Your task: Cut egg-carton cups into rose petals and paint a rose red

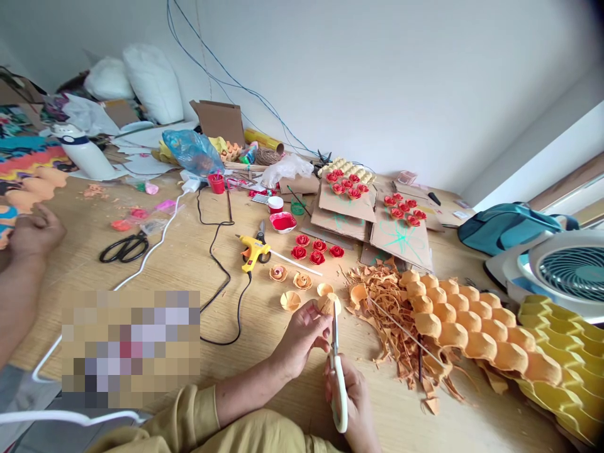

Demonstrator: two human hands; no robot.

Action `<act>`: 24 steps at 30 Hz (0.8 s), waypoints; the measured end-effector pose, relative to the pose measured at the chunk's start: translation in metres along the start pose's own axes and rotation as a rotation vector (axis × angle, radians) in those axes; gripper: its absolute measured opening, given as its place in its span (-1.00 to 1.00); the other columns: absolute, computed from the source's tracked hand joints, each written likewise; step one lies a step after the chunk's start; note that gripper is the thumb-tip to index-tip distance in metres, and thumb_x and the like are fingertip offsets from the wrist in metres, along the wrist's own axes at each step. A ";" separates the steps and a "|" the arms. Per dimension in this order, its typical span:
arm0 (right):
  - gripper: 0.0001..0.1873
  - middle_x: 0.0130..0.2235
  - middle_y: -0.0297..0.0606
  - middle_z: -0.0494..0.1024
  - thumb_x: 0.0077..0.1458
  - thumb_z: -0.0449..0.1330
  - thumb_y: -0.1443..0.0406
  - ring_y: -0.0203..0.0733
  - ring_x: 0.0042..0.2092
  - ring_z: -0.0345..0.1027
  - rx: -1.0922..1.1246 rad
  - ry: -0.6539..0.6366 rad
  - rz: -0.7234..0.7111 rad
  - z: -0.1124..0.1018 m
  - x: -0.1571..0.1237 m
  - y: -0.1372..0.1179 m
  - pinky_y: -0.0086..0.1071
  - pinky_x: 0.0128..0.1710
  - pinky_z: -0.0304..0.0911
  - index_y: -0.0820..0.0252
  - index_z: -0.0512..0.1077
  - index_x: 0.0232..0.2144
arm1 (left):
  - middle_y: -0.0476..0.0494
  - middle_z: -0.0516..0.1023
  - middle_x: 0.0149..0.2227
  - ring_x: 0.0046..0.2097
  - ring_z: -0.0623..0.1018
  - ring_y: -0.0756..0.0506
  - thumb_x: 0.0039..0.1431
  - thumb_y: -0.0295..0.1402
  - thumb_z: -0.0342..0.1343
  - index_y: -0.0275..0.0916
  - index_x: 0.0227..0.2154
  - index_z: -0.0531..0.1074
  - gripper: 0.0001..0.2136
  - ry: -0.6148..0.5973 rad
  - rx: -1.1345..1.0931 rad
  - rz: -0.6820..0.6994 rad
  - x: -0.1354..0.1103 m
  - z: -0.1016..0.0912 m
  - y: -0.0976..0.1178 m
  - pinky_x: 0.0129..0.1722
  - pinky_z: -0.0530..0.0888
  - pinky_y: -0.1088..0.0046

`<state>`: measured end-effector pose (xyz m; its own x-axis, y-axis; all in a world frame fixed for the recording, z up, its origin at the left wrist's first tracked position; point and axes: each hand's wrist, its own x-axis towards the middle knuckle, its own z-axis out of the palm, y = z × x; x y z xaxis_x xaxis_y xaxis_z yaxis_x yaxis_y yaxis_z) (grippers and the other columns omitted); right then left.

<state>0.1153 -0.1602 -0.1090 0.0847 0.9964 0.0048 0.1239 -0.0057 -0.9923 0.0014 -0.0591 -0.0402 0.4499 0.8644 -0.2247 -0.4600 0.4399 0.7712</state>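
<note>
My left hand (302,336) pinches an orange egg-carton cup (326,304) between thumb and fingers. White-handled scissors (338,393) are gripped in my right hand (356,396), their blades pointing up against the cup's right side. Whether the blades are parted I cannot tell. Just beyond lie several more cut cups (290,301) and two orange paper roses (302,280). To the right, a pile of orange carton scraps (394,327) lies beside an orange egg carton (472,314).
A yellow glue gun (255,253) with a black cord lies ahead, near red paint (283,221). Red roses (317,251) sit behind my hands and on cardboard sheets (401,242). Black scissors (124,247), a white cable, a fan (576,270) and another person's hand (38,233) are around.
</note>
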 end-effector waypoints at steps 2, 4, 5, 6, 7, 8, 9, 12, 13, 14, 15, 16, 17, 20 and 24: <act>-0.59 -0.57 -0.43 0.25 0.28 0.02 0.02 -0.32 -0.52 0.07 -0.006 -0.003 -0.004 0.001 0.001 0.001 -0.43 -0.50 0.03 0.15 0.25 -0.50 | 0.06 0.35 -0.47 -0.51 0.35 0.09 -0.07 -0.19 0.38 -0.26 -0.34 0.35 -0.63 -0.019 0.040 0.020 0.000 0.000 -0.002 -0.62 0.39 0.63; -0.59 -0.57 -0.42 0.27 0.28 0.02 0.02 -0.32 -0.51 0.08 -0.015 -0.002 -0.015 0.001 0.001 0.001 -0.43 -0.49 0.04 0.15 0.26 -0.50 | 0.08 0.34 -0.50 -0.53 0.35 0.09 -0.09 -0.21 0.39 -0.27 -0.36 0.35 -0.63 -0.023 0.076 0.051 -0.001 0.000 -0.004 -0.62 0.38 0.62; -0.59 -0.57 -0.42 0.27 0.27 0.03 0.02 -0.31 -0.51 0.08 -0.020 0.001 -0.022 0.001 0.001 0.001 -0.43 -0.49 0.04 0.15 0.26 -0.50 | 0.09 0.34 -0.51 -0.54 0.35 0.09 -0.09 -0.21 0.39 -0.27 -0.37 0.34 -0.63 -0.016 0.090 0.068 -0.001 0.001 -0.004 -0.62 0.37 0.62; -0.59 -0.57 -0.41 0.28 0.27 0.03 0.03 -0.31 -0.51 0.08 -0.024 0.004 -0.027 0.002 0.000 0.000 -0.43 -0.49 0.03 0.16 0.26 -0.51 | 0.09 0.33 -0.52 -0.55 0.34 0.09 -0.09 -0.20 0.39 -0.27 -0.38 0.35 -0.64 -0.009 0.102 0.083 -0.001 0.001 -0.004 -0.62 0.37 0.61; -0.58 -0.57 -0.41 0.28 0.27 0.03 0.03 -0.31 -0.51 0.08 -0.028 0.006 -0.031 0.002 0.000 -0.001 -0.43 -0.49 0.03 0.16 0.26 -0.51 | 0.09 0.33 -0.53 -0.56 0.34 0.09 -0.08 -0.20 0.38 -0.27 -0.38 0.35 -0.64 -0.003 0.113 0.095 -0.001 0.002 -0.004 -0.62 0.37 0.60; -0.58 -0.57 -0.41 0.28 0.27 0.03 0.03 -0.32 -0.52 0.08 -0.032 0.008 -0.033 0.002 0.000 -0.001 -0.42 -0.50 0.03 0.16 0.26 -0.52 | 0.09 0.33 -0.54 -0.56 0.34 0.09 -0.07 -0.19 0.38 -0.27 -0.38 0.35 -0.65 0.000 0.122 0.105 -0.002 0.002 -0.004 -0.62 0.37 0.60; -0.57 -0.58 -0.41 0.27 0.27 0.03 0.03 -0.32 -0.52 0.08 -0.037 0.008 -0.035 0.002 -0.001 -0.001 -0.42 -0.50 0.03 0.16 0.25 -0.53 | 0.10 0.33 -0.55 -0.57 0.33 0.09 -0.06 -0.19 0.37 -0.27 -0.38 0.35 -0.65 0.000 0.129 0.114 -0.002 0.003 -0.004 -0.62 0.37 0.59; -0.56 -0.57 -0.41 0.26 0.29 0.01 0.02 -0.32 -0.52 0.07 -0.049 0.003 -0.031 0.002 -0.001 -0.001 -0.42 -0.49 0.02 0.15 0.22 -0.54 | 0.10 0.32 -0.57 -0.58 0.31 0.09 -0.04 -0.19 0.35 -0.26 -0.39 0.35 -0.67 -0.006 0.139 0.134 -0.003 0.005 -0.003 -0.62 0.35 0.59; -0.56 -0.57 -0.41 0.26 0.29 0.00 0.03 -0.32 -0.52 0.07 -0.055 0.002 -0.031 0.002 -0.001 -0.001 -0.42 -0.49 0.02 0.15 0.22 -0.54 | 0.10 0.32 -0.57 -0.58 0.31 0.09 -0.04 -0.19 0.36 -0.26 -0.39 0.34 -0.67 -0.007 0.137 0.137 -0.004 0.005 -0.002 -0.62 0.35 0.59; -0.56 -0.57 -0.41 0.25 0.29 0.00 0.03 -0.32 -0.52 0.07 -0.065 0.001 -0.034 0.002 -0.001 -0.002 -0.42 -0.50 0.02 0.15 0.22 -0.54 | 0.10 0.32 -0.56 -0.57 0.31 0.09 -0.05 -0.19 0.36 -0.26 -0.39 0.35 -0.67 -0.006 0.133 0.137 -0.004 0.006 -0.002 -0.61 0.35 0.59; -0.56 -0.57 -0.41 0.25 0.29 0.00 0.03 -0.32 -0.52 0.07 -0.077 0.003 -0.041 0.002 0.000 -0.002 -0.42 -0.50 0.03 0.15 0.22 -0.54 | 0.10 0.32 -0.55 -0.57 0.31 0.09 -0.06 -0.20 0.37 -0.26 -0.39 0.35 -0.66 -0.004 0.128 0.135 -0.004 0.006 -0.003 -0.60 0.36 0.59; -0.57 -0.57 -0.41 0.25 0.28 0.01 0.04 -0.31 -0.52 0.08 -0.090 0.008 -0.051 0.002 0.001 -0.003 -0.42 -0.50 0.03 0.15 0.23 -0.54 | 0.10 0.32 -0.54 -0.56 0.31 0.09 -0.05 -0.19 0.36 -0.26 -0.38 0.35 -0.66 -0.001 0.119 0.129 -0.004 0.006 -0.003 -0.60 0.36 0.59; -0.57 -0.57 -0.41 0.25 0.28 0.03 0.05 -0.31 -0.51 0.08 -0.100 0.015 -0.062 0.001 0.002 -0.005 -0.42 -0.50 0.03 0.15 0.23 -0.55 | 0.09 0.33 -0.52 -0.55 0.32 0.09 -0.05 -0.19 0.36 -0.26 -0.36 0.35 -0.66 0.002 0.106 0.121 -0.005 0.005 -0.003 -0.59 0.36 0.59; -0.59 -0.56 -0.40 0.26 0.25 0.06 0.06 -0.30 -0.50 0.10 -0.105 0.025 -0.084 0.002 0.003 -0.011 -0.43 -0.49 0.04 0.16 0.27 -0.55 | 0.08 0.35 -0.50 -0.54 0.33 0.09 -0.01 -0.16 0.33 -0.25 -0.35 0.34 -0.66 0.021 0.061 0.092 -0.004 0.004 -0.002 -0.60 0.34 0.59; -0.58 -0.55 -0.39 0.28 0.25 0.05 0.01 -0.30 -0.50 0.11 -0.085 -0.038 -0.077 0.002 0.003 -0.017 -0.43 -0.49 0.04 0.17 0.31 -0.49 | 0.08 0.34 -0.54 -0.55 0.29 0.11 0.02 -0.12 0.31 -0.25 -0.42 0.30 -0.65 0.087 0.006 0.103 -0.001 0.001 0.005 -0.60 0.28 0.62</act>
<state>0.1117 -0.1569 -0.0925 0.0345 0.9966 0.0747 0.2124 0.0657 -0.9750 -0.0007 -0.0578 -0.0354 0.3325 0.9227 -0.1950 -0.4957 0.3469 0.7962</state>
